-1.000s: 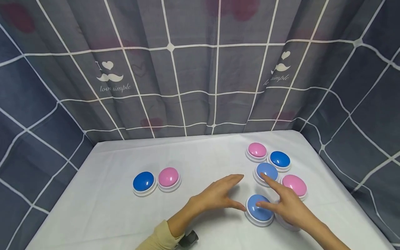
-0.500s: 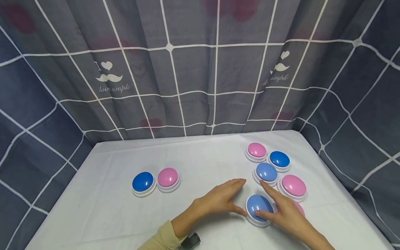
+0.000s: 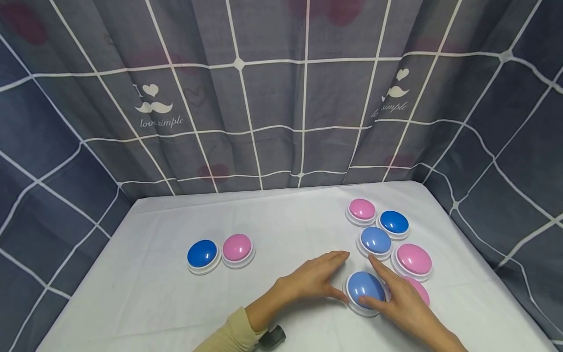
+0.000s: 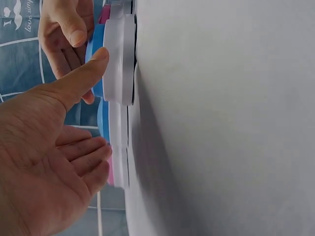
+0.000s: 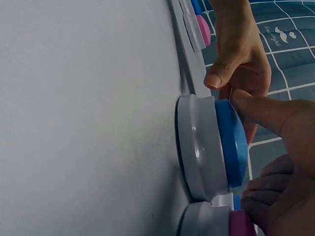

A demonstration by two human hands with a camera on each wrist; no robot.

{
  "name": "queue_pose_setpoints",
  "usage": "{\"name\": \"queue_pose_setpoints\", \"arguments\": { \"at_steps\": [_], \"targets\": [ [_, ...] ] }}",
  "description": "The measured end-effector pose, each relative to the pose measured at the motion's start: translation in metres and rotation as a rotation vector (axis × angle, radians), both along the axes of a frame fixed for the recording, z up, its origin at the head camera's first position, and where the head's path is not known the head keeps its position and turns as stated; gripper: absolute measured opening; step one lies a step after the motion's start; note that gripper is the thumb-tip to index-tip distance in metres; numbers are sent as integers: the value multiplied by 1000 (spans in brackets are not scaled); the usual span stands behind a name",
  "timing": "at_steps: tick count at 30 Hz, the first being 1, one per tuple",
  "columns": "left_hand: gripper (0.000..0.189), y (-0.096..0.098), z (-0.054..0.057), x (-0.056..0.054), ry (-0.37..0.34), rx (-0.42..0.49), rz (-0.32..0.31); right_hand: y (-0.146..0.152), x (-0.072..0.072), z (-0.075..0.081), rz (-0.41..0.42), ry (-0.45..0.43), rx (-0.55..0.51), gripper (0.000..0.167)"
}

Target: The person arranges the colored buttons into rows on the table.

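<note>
A light blue push button (image 3: 365, 289) with a white base sits on the table between both hands. My left hand (image 3: 308, 279) is on its left side, the thumb tip right at its rim and the other fingers stretched forward. My right hand (image 3: 402, 303) is on its right side, thumb tip over the edge of the blue dome and fingers extended forward. A pink button (image 3: 418, 289) is partly hidden under the right hand. In the left wrist view the left thumb (image 4: 88, 73) overlaps the button's side; in the right wrist view the right thumb (image 5: 261, 110) lies at the dome.
Behind the right hand stand another light blue button (image 3: 375, 239), a larger pink one (image 3: 414, 259), a dark blue one (image 3: 394, 222) and a pink one (image 3: 362, 209). A dark blue button (image 3: 202, 253) and a pink button (image 3: 237, 247) sit at left. Checked curtains (image 3: 272, 98) enclose the table.
My right hand has shifted left and a little toward me, uncovering more of the pink buttons. The left hand has edged right. The buttons stay where they were.
</note>
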State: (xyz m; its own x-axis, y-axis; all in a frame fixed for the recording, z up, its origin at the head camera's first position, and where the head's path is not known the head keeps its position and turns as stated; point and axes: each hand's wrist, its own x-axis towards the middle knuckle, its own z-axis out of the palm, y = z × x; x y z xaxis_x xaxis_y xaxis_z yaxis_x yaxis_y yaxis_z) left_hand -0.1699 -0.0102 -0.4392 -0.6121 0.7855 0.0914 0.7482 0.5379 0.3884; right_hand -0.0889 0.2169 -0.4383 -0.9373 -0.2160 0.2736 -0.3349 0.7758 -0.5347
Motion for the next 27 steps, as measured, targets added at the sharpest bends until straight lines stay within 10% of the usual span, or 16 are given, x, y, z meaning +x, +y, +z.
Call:
{"name": "queue_pose_setpoints", "arguments": {
  "at_steps": [27],
  "targets": [
    [87,14,-9,8,-34,-81,-97,11,-11,8,244,-107,246,88]
  ]
}}
